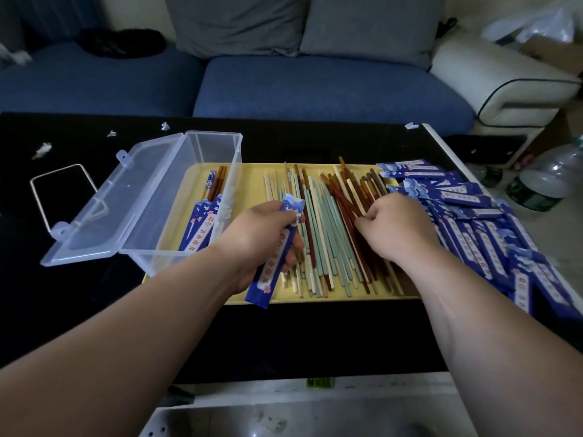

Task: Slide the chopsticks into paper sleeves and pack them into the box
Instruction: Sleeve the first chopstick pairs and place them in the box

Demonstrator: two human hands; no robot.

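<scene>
Barely begun: few sleeved pairs (202, 222) in the clear box (209, 134) at nine o'clock, left hand (255, 238) gripping an empty paper sleeve (271, 269), right hand (397, 228) pinching brown chopsticks (347, 197) from the big loose pile, spare sleeves (479, 234) heaped at three.

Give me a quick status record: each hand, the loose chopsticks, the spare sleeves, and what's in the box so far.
left hand: holds one blue sleeve
right hand: fingers curl on brown chopsticks
loose chopsticks: piled on yellow tray
spare sleeves: heaped right of tray
box: clear, lid open, a few sleeved pairs inside
</scene>
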